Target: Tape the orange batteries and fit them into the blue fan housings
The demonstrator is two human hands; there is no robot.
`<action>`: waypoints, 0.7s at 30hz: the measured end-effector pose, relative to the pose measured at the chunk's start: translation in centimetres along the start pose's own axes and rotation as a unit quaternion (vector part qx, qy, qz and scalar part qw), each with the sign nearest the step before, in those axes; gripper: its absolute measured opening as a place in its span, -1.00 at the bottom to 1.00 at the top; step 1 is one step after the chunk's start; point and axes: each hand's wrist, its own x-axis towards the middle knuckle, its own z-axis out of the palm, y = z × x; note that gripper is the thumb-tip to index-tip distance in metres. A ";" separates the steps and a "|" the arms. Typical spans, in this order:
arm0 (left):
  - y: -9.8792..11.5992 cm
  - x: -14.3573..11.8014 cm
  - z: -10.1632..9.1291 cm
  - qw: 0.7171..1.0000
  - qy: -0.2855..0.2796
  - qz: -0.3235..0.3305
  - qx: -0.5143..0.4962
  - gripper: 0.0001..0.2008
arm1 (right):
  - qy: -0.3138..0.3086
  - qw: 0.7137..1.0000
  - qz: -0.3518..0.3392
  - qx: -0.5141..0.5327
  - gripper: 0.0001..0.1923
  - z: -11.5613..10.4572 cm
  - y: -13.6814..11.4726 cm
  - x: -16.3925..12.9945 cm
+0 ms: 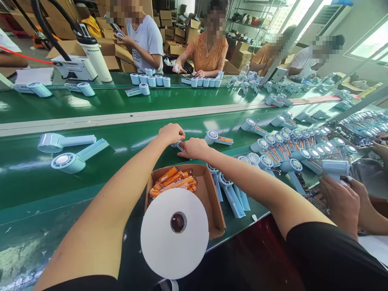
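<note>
Both my hands meet over the green conveyor belt (127, 101), just beyond a cardboard box (212, 198) of orange batteries (174, 182). My left hand (171, 132) and my right hand (194, 148) together pinch a small light-blue fan part (178, 145), mostly hidden between my fingers. A large white tape roll (174, 234) stands in front of the box, close to me. Another open fan half with an orange battery (216, 138) lies just right of my hands.
Two light-blue fan shells (68, 151) lie on the belt at left. Several fan halves crowd the right side (291, 149). A co-worker's hands (345, 202) hold a fan at right. Across the belt, several people work among cardboard boxes.
</note>
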 end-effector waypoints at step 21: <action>-1.3 -31.9 0.1 0.959 0.030 0.281 0.031 -0.07 | 0.196 0.939 -0.109 0.261 -0.72 -2.1 3.2 -10.6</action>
